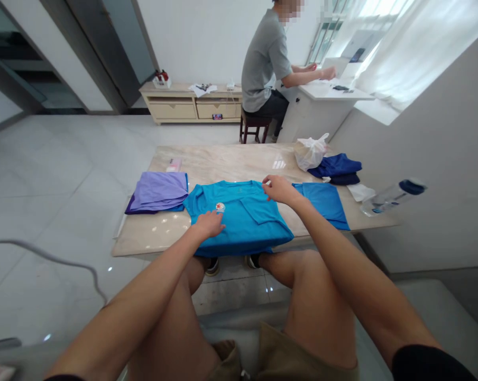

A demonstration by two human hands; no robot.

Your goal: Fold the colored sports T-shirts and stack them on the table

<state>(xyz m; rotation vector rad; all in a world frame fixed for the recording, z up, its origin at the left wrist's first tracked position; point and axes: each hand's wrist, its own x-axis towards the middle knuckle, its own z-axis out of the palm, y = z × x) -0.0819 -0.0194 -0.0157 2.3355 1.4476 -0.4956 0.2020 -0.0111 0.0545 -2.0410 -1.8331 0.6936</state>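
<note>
A bright blue T-shirt [239,227] lies spread on the table in front of me, its lower part hanging over the near edge. One sleeve is turned inward across its front, and a round white badge with a red star [220,207] shows on the chest. My left hand [210,224] rests on the shirt just below the badge, fingers stretched out. At the shirt's upper right corner is my right hand [277,189], its fingers bent but apart, with nothing visible between them. Folded purple cloth [162,190] lies to the left, and a folded blue garment [324,203] to the right.
The marble-look table [211,161] also bears a white plastic bag [311,152], dark blue clothes [338,166], a clear bottle [389,198] and a pink box [174,164]. Beyond it, a person [265,63] sits at a white desk [334,92]. A low cabinet [171,109] lines the wall.
</note>
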